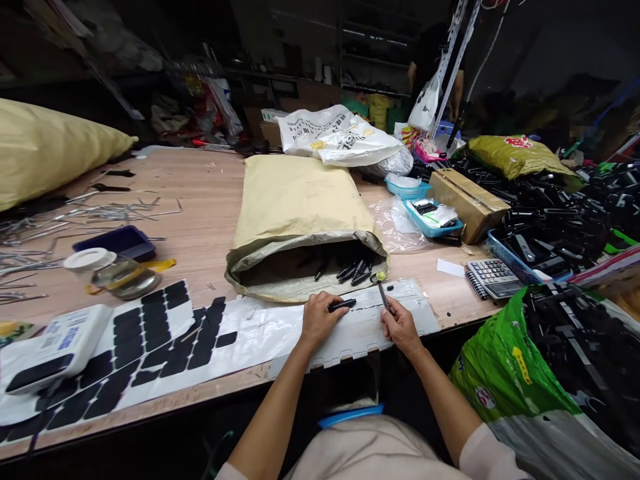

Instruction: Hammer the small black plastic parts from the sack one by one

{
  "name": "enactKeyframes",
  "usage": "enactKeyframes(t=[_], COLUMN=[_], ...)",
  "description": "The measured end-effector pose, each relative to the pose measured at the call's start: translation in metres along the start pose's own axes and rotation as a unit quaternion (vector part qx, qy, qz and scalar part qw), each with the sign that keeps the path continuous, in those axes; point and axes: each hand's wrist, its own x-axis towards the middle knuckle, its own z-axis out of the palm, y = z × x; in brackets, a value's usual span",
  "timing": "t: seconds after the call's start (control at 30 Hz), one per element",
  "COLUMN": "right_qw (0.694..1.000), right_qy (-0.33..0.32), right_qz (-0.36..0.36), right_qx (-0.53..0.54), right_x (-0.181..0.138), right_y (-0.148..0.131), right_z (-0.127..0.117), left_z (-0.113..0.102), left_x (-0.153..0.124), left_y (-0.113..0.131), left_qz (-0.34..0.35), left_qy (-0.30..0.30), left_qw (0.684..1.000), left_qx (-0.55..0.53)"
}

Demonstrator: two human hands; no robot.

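Observation:
My left hand point(320, 319) is closed around a short black tubular piece point(343, 305), which points to the right over a grey-white sheet point(365, 327). To its right, my right hand point(399, 325) grips a thin grey metal tool point(383, 295) between thumb and fingers. The tool's far end looks rounded, with a small yellow-green bit point(381, 275) at it; its exact kind is too small to tell. Just beyond both hands lies a large yellowish sack point(305, 200), its mouth facing me. Several black tubular pieces point(357, 270) rest in the sack's opening.
Black adhesive pads point(155, 320), a white box point(65, 347), a glass jar point(125, 275) and metal rods point(115, 210) lie left. Rightward are a calculator point(495, 277), a cardboard box point(467, 200), blue baskets point(433, 217) and a green bag point(515, 360) of black parts. A person point(435, 67) stands behind.

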Motion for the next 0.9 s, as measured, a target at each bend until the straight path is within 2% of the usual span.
enactKeyframes(t=[0.1, 0.23, 0.33, 0.6, 0.9], right_qw=[0.999, 0.994, 0.99, 0.988, 0.994], right_qy=[-0.019, -0.094, -0.119, -0.106, -0.071], right_qz=[0.013, 0.029, 0.03, 0.017, 0.023], right_qx=[-0.036, -0.052, -0.068, -0.111, -0.078], right_x=[-0.01, -0.022, -0.026, -0.026, -0.028], right_y=[-0.008, -0.022, -0.027, -0.015, -0.024], right_z=[0.012, 0.032, 0.042, 0.047, 0.035], left_z=[-0.002, -0.004, -0.003, -0.004, -0.007], left_x=[0.0, -0.002, -0.002, -0.003, -0.004], left_y=[-0.003, -0.003, -0.001, 0.002, 0.008], left_qz=[0.008, 0.0, -0.008, -0.014, -0.012], left_qy=[-0.003, 0.005, 0.011, 0.01, 0.003], left_qw=[1.0, 0.999, 0.999, 0.999, 0.999], left_qx=[-0.025, -0.033, -0.033, -0.034, -0.032])
